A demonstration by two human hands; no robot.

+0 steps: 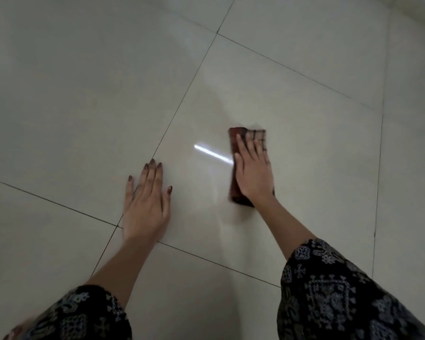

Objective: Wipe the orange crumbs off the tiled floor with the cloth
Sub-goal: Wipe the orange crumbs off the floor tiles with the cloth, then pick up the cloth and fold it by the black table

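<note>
Right hand (252, 173): laid flat, fingers straight, pressed palm-down on cloth; nothing gripped.
Cloth (258, 135): folded, dark checked, flat on tiled floor (84, 94), mid-tile; edges blurred, so wiping stroke judged under way.
Left hand (145, 204): spread flat on floor across grout line, apart from cloth, judged braced as support.
Orange crumbs: none discerned in view.
Light streak (212, 153): noted between hands.
Next move: even pressure required, stroke to be carried over unwiped tile.

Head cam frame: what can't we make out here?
Head view only.
Crumbs: none discernible on the floor; too small, or under the cloth.
Cloth: mostly covered by the right hand, edges motion-blurred.
Floor beneath the left hand: covered.
Bottom-left corner: blurred shape, cut off by the edge.
</note>
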